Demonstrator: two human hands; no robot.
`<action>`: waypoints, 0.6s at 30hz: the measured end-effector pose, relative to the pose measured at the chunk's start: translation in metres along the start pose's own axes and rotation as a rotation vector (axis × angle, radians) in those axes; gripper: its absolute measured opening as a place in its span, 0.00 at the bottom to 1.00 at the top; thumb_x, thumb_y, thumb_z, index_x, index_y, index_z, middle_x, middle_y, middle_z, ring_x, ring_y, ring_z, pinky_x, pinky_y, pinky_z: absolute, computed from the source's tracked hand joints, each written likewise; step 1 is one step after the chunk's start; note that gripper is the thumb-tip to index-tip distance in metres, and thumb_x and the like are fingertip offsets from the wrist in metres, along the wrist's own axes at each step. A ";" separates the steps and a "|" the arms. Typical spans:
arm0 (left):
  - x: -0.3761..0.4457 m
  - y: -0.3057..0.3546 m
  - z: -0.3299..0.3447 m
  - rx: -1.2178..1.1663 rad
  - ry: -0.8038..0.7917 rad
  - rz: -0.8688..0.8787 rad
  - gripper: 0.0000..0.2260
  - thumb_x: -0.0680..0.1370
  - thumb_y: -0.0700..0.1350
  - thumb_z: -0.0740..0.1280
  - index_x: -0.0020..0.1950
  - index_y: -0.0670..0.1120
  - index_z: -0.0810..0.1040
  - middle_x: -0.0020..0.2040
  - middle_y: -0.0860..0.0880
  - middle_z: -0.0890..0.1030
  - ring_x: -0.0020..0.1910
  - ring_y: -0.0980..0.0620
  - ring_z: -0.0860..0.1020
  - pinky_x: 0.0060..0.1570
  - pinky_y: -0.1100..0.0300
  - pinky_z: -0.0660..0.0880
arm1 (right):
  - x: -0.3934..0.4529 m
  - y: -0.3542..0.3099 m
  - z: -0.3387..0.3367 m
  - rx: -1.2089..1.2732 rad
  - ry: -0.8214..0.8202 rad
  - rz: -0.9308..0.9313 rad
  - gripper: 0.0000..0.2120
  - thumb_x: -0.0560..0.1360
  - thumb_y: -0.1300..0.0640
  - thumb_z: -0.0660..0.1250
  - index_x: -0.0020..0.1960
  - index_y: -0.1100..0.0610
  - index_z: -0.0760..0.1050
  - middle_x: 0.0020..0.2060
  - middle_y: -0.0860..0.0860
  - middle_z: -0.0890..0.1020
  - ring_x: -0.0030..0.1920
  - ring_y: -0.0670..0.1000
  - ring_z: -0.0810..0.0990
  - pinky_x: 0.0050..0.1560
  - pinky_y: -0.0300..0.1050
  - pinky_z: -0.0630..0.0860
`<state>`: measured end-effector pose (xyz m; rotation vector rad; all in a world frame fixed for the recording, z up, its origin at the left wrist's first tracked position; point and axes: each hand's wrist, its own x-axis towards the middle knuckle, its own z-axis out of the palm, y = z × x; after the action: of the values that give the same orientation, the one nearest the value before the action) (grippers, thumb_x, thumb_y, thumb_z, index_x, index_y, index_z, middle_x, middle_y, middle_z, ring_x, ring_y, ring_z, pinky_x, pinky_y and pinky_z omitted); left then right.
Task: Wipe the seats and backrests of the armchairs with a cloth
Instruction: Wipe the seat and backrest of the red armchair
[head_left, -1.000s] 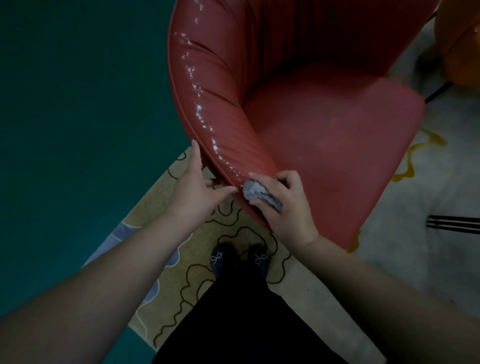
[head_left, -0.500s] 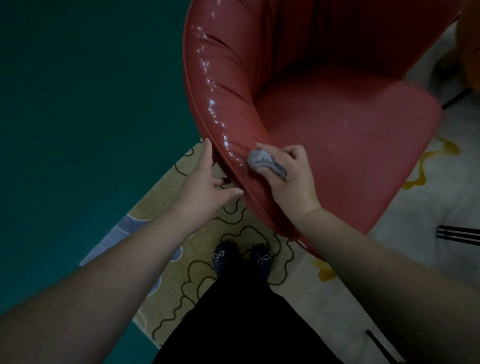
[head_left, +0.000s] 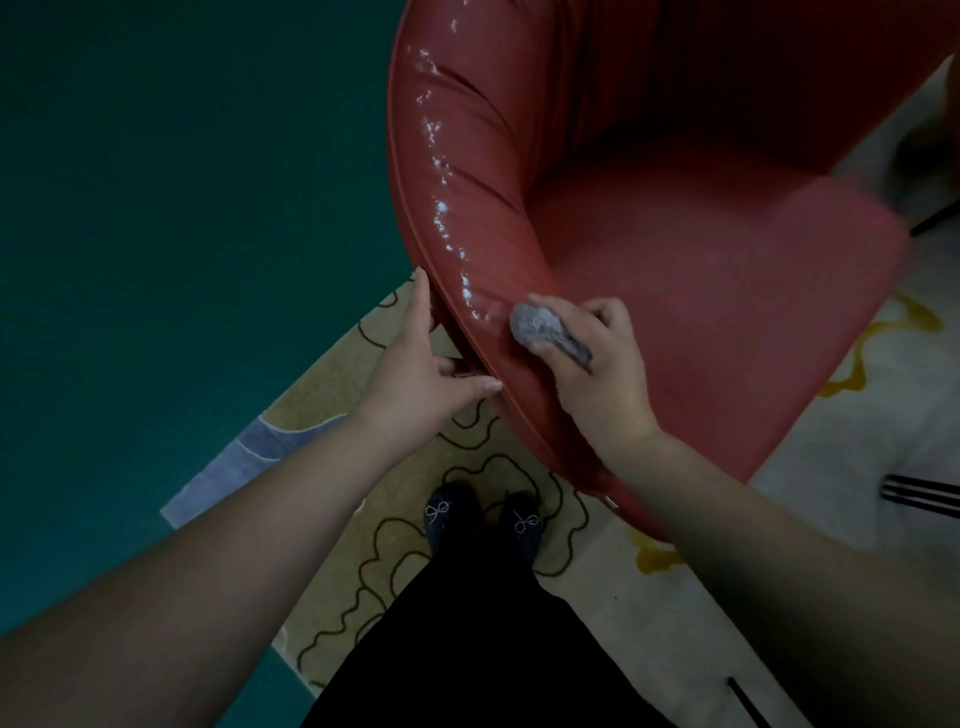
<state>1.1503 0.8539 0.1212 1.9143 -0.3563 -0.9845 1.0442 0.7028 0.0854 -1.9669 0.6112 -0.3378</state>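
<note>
Armchairs: one red armchair (head_left: 675, 249), glossy streaks along its curved backrest rim.
Cloths: one grey cloth (head_left: 540, 327), bunched up.
Hands: two, both bare.
Right hand (head_left: 597, 374): grip curled tight round the cloth, pressing it against the inner backrest just above the seat; the cloth sticks out past the thumb side.
Left hand (head_left: 421, 374): fingers loosely spread, holding the outer backrest edge.
Writing: none legible.
Floor: patterned rug (head_left: 363, 519), two dark shoes (head_left: 483, 519).

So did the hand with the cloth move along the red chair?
Yes. The right hand slid the cloth up the armchair rim, away from its near end.
</note>
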 end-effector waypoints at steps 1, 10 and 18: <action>0.001 0.001 -0.002 -0.009 -0.005 -0.005 0.55 0.69 0.41 0.77 0.76 0.62 0.37 0.78 0.55 0.54 0.53 0.56 0.81 0.57 0.55 0.77 | -0.009 0.000 -0.002 -0.008 -0.014 -0.031 0.20 0.73 0.59 0.71 0.62 0.44 0.77 0.49 0.49 0.67 0.50 0.49 0.72 0.57 0.43 0.74; 0.004 0.002 -0.002 -0.019 0.003 -0.018 0.56 0.69 0.39 0.77 0.76 0.61 0.36 0.75 0.59 0.61 0.50 0.55 0.82 0.56 0.50 0.78 | 0.039 -0.017 0.015 -0.082 -0.080 -0.185 0.19 0.72 0.60 0.73 0.62 0.52 0.78 0.49 0.53 0.69 0.51 0.49 0.72 0.58 0.39 0.72; 0.013 -0.002 -0.009 -0.016 0.010 -0.001 0.57 0.67 0.43 0.79 0.75 0.64 0.37 0.78 0.57 0.57 0.65 0.51 0.74 0.64 0.49 0.73 | 0.032 -0.016 0.017 -0.139 -0.138 -0.309 0.19 0.71 0.62 0.73 0.61 0.52 0.79 0.48 0.52 0.68 0.51 0.46 0.68 0.56 0.33 0.69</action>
<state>1.1648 0.8523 0.1154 1.9042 -0.3407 -0.9753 1.0837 0.7034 0.0913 -2.2012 0.2456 -0.3524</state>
